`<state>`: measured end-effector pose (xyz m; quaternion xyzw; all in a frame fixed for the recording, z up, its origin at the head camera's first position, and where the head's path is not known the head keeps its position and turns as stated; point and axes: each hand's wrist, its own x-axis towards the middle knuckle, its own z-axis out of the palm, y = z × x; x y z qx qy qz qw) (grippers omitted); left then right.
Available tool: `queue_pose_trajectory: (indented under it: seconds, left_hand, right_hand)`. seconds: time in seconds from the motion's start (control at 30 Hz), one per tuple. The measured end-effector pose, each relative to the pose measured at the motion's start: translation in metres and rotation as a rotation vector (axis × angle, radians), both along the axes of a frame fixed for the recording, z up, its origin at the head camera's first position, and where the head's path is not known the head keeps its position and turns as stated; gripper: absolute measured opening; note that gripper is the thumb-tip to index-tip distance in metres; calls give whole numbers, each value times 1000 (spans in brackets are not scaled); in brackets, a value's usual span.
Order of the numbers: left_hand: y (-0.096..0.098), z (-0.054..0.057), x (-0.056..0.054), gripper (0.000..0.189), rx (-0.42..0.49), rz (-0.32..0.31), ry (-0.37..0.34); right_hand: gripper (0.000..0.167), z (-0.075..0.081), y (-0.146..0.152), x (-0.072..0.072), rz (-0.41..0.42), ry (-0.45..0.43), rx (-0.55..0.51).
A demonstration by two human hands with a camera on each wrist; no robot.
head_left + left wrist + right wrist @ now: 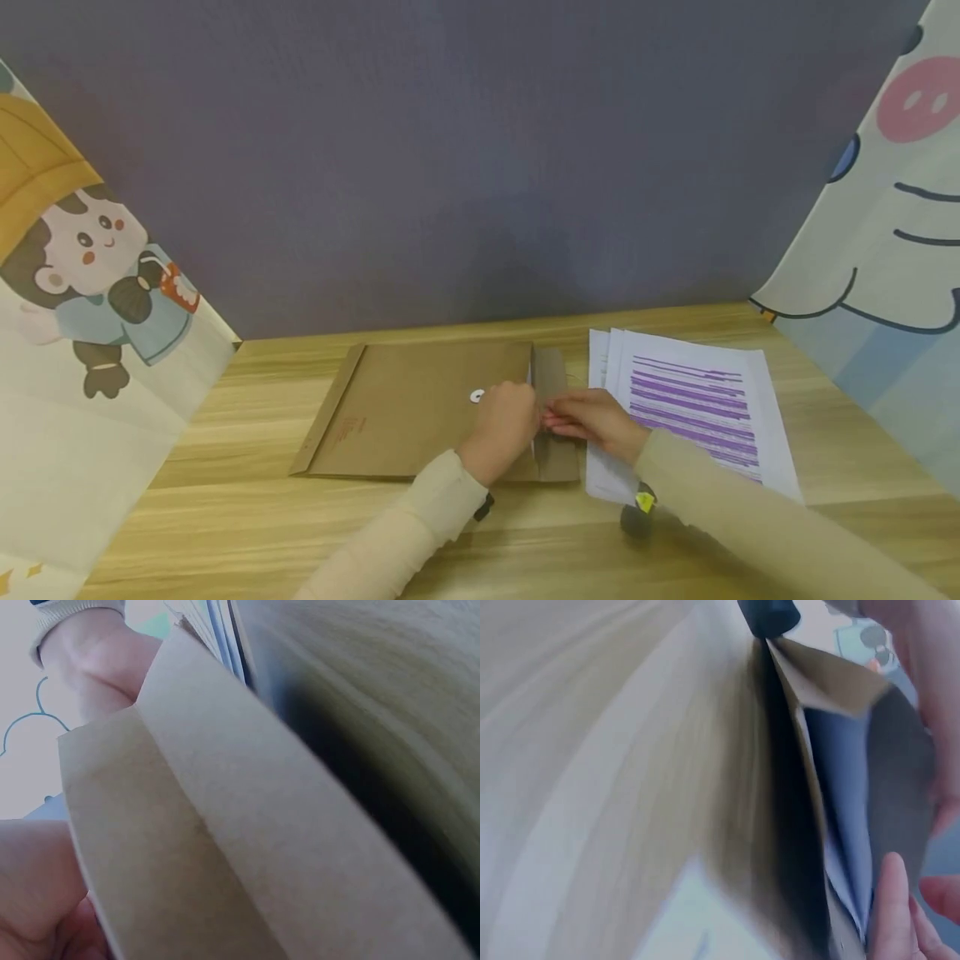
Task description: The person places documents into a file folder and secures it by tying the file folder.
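A brown kraft document envelope [420, 400] lies flat with its mouth towards the right and its flap [553, 375] folded out. My left hand [508, 421] has its fingers curled at the front panel's edge, gripping it. My right hand [592, 419] meets it at the mouth, where thumb and fingers pinch the panel's edge. In the right wrist view the mouth gapes, and white papers [844, 802] show inside. The left wrist view shows the creased flap [225, 802] close up, hiding part of the right hand. A white round button [477, 396] sits on the front panel.
Several white sheets [693, 408] with purple stripes lie right of the envelope, partly under the right forearm. Everything rests on a wood-grain table [225, 517]. A dark grey panel [480, 167] stands behind, with cartoon-printed panels on both sides.
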<state>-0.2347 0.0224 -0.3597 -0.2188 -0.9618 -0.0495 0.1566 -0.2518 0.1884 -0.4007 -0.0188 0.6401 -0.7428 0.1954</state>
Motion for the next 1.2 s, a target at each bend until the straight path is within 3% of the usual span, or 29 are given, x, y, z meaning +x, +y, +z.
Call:
queue_pose_trajectory:
  seconds: [0.13, 0.33, 0.63, 0.9, 1.2]
  left_hand:
    - [0, -1, -1, 22, 26, 12, -8]
    - [1, -1, -2, 25, 35, 24, -21]
    - [-2, -1, 0, 37, 65, -46, -76]
    - [0, 1, -2, 39, 64, -24, -112]
    - [0, 0, -4, 34, 58, -24, -72]
  right_hand:
    - [32, 2, 27, 2, -4, 9, 19]
    - [38, -3, 64, 10, -42, 16, 133]
    - [53, 4, 121, 18, -134, -29, 322]
    - [58, 7, 168, 24, -167, -13, 397]
    - [55, 1, 200, 24, -182, 90, 758]
